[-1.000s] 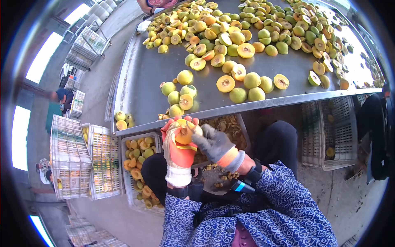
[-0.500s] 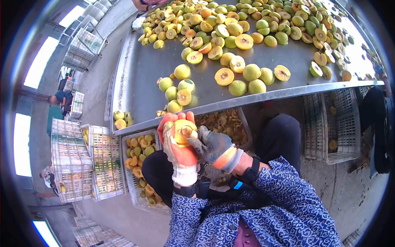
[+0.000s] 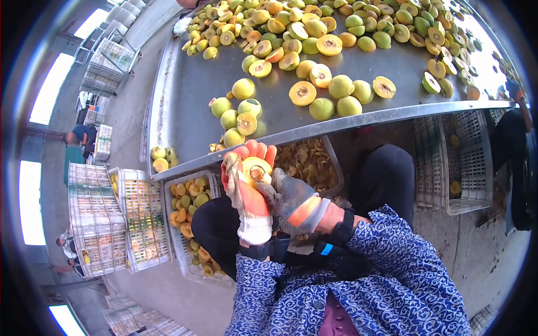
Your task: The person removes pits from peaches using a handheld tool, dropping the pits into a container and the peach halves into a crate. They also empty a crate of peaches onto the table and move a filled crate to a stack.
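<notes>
Head view: crate (image 3: 196, 274) holds halves (image 3: 184, 216), left hand (image 3: 246, 187) a cut fruit (image 3: 257, 171).

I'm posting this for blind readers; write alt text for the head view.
An orange-gloved left hand holds a halved fruit as a gray-gloved right hand touches it. Ahead is a metal table strewn with cut fruit; crates stand at left.

Quantities are as follows: table (image 3: 190, 84), one; hands, two, namely left hand (image 3: 246, 196) and right hand (image 3: 296, 199); held fruit half (image 3: 258, 170), one; wristbands (image 3: 343, 227), two; crate of fruit halves (image 3: 193, 274), one; crate of scraps (image 3: 334, 159), one; crate stacks beside the table's left end (image 3: 98, 224), two; loose fruit on the table (image 3: 341, 86), too many to count exactly
</notes>
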A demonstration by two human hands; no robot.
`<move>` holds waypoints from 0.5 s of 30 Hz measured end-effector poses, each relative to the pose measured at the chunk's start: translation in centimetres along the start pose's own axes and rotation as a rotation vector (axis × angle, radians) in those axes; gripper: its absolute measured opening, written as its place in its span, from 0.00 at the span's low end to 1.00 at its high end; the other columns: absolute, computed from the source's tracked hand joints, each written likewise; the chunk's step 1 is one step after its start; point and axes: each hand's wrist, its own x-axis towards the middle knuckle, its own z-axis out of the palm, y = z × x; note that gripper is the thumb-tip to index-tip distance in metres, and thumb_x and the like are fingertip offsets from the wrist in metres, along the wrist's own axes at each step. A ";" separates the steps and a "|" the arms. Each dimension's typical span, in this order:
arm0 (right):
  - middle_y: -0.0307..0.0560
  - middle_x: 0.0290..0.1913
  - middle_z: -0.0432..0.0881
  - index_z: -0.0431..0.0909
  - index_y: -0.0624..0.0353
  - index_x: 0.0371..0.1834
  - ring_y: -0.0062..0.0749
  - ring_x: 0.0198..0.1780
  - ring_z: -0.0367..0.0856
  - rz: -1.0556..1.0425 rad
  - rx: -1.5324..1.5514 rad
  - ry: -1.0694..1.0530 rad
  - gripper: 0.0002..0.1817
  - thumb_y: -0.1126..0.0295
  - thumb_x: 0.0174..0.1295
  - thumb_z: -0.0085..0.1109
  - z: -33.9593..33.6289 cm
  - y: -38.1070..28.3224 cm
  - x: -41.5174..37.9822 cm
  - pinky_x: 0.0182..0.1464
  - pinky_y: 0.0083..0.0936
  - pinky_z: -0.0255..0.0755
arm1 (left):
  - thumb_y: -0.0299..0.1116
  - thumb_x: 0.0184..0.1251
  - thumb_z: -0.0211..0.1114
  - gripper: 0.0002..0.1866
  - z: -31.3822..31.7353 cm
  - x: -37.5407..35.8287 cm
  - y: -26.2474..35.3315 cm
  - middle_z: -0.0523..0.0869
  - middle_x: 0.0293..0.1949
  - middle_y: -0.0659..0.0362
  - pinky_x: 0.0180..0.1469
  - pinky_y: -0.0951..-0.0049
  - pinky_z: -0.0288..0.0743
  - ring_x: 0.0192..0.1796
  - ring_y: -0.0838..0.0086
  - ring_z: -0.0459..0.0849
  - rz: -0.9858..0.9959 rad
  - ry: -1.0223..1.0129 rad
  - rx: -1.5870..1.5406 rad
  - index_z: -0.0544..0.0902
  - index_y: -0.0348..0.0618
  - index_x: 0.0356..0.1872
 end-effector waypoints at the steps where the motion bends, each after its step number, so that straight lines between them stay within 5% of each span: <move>1: 0.65 0.37 0.85 0.75 0.61 0.52 0.60 0.40 0.85 -0.043 0.049 0.002 0.25 0.46 0.78 0.54 0.7 1.3 0.2 0.42 0.43 0.78 | 0.46 0.80 0.61 0.14 -0.1 0.0 0.0 0.90 0.52 0.53 0.64 0.43 0.81 0.54 0.57 0.89 0.000 -0.001 -0.004 0.84 0.46 0.47; 5: 0.65 0.38 0.84 0.75 0.63 0.54 0.64 0.41 0.85 -0.033 0.099 -0.020 0.28 0.44 0.79 0.47 0.4 0.3 0.0 0.42 0.48 0.78 | 0.45 0.80 0.61 0.13 -0.4 0.0 0.1 0.90 0.51 0.54 0.64 0.43 0.81 0.54 0.58 0.89 0.053 -0.023 0.029 0.84 0.47 0.46; 15: 0.66 0.35 0.84 0.73 0.63 0.52 0.63 0.38 0.85 -0.115 -0.082 0.071 0.26 0.46 0.78 0.51 0.4 -0.3 0.1 0.38 0.50 0.78 | 0.44 0.80 0.60 0.13 0.6 -0.4 0.2 0.90 0.52 0.54 0.68 0.43 0.78 0.57 0.57 0.88 0.146 0.068 0.021 0.85 0.47 0.47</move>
